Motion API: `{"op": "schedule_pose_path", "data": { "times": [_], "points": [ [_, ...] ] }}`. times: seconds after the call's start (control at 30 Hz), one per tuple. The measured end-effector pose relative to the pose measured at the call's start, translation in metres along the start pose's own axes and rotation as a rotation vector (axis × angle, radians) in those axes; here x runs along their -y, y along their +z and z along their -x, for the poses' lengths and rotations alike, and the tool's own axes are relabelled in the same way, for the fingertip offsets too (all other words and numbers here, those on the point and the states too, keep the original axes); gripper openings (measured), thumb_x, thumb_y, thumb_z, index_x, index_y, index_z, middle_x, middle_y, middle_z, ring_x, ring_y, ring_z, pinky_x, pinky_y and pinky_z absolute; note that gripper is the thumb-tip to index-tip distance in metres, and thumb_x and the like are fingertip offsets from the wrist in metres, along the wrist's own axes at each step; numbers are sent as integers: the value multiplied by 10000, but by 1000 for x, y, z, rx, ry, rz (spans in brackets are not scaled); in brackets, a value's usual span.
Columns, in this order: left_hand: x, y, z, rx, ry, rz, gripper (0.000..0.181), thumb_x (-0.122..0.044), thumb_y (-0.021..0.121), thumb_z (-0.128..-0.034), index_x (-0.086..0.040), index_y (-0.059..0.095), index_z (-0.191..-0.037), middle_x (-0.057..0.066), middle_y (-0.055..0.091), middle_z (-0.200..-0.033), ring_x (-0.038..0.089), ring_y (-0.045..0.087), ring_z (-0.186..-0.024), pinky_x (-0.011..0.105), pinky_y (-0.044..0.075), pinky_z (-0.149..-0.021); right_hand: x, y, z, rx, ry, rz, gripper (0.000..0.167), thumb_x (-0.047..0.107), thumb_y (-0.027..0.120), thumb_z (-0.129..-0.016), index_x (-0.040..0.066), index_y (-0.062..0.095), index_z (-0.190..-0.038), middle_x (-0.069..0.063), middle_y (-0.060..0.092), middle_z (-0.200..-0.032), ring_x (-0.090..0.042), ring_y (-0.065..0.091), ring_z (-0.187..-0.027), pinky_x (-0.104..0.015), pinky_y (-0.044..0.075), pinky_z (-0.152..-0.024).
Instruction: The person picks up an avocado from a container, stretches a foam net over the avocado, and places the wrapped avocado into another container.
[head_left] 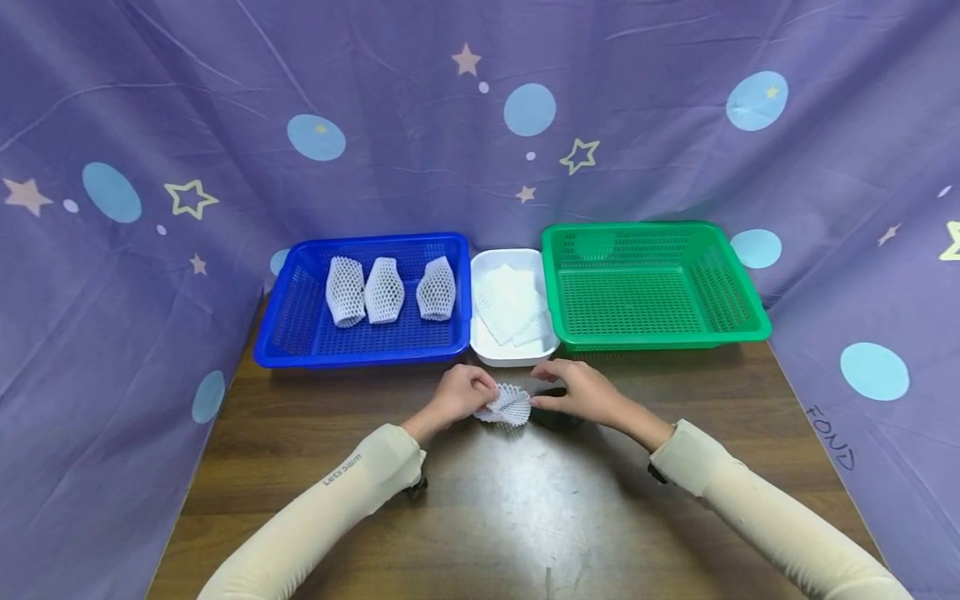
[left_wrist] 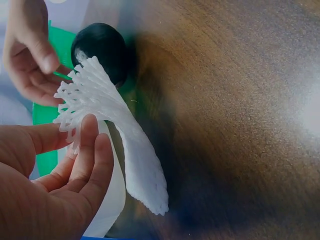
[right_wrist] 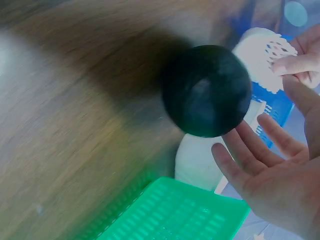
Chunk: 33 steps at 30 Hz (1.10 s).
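Observation:
Between its thumb and fingers my left hand (head_left: 456, 392) pinches the edge of a white foam net sleeve (head_left: 512, 405). In the left wrist view the sleeve (left_wrist: 137, 150) spreads out at the pinched end, and its other end hangs over the table. A dark, shiny round ball-like thing (right_wrist: 206, 91) is just beyond it; its exact kind cannot be told. My right hand (head_left: 583, 394) is beside this ball with loosely bent, spread fingers, and in the head view it mostly hides it. Fingertips (right_wrist: 220, 150) come close to the ball; I cannot tell whether they touch it.
A blue basket (head_left: 360, 357) at the left holds three white foam-net-covered things (head_left: 385, 292). In the middle a white tray (head_left: 504, 358) contains flat foam nets (head_left: 510, 304). At the right stands a green basket (head_left: 645, 337). Behind the wooden table (head_left: 480, 517) hangs a purple curtain (head_left: 420, 167).

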<state>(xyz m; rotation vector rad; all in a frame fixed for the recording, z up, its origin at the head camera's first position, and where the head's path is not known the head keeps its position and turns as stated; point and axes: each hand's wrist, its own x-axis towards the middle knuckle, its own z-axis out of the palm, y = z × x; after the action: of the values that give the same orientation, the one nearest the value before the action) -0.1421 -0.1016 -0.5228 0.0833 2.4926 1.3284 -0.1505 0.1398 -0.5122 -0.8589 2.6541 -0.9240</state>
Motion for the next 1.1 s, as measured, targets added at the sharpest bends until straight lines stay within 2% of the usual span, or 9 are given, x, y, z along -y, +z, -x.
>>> {"op": "schedule_pose_path", "data": {
  "times": [0.27,0.47,0.67,0.87,1.1],
  "points": [
    [0,0,1,20,-23,21,62,-62,753,-827,-2,738,-836,21,714,-680,46,584,-553,173,483,-524,-8,-4,7,128,-12,75,589,313,876,-796,64,655,-1283,-112,679,-1265,-269,638,-1120,-413,539,-905],
    [3,1,1,42,-46,71,62,-39,738,-813,20,722,-826,-19,665,-633,65,583,-550,184,498,-523,-11,-4,9,158,-37,82,661,271,919,-731,74,638,-1296,-135,659,-1230,-245,622,-1062,-397,533,-871],
    [5,1,1,45,-59,103,45,-17,724,-806,24,707,-814,-42,629,-614,67,570,-544,199,509,-532,-16,-1,12,185,-26,77,703,234,930,-709,81,616,-1319,-134,638,-1211,-240,609,-1052,-414,535,-877],
    [5,2,2,47,-71,129,41,-6,714,-807,28,695,-817,-36,630,-625,73,575,-550,239,553,-557,-19,2,13,182,-9,52,666,169,914,-719,78,616,-1308,-133,632,-1198,-245,607,-1051,-423,539,-884],
    [5,2,2,40,-80,137,33,-7,714,-809,21,700,-820,-25,650,-632,71,582,-548,244,561,-556,-20,2,12,77,2,36,604,157,901,-722,106,639,-1264,-95,639,-1166,-222,608,-1019,-407,549,-865]
  ]
}}
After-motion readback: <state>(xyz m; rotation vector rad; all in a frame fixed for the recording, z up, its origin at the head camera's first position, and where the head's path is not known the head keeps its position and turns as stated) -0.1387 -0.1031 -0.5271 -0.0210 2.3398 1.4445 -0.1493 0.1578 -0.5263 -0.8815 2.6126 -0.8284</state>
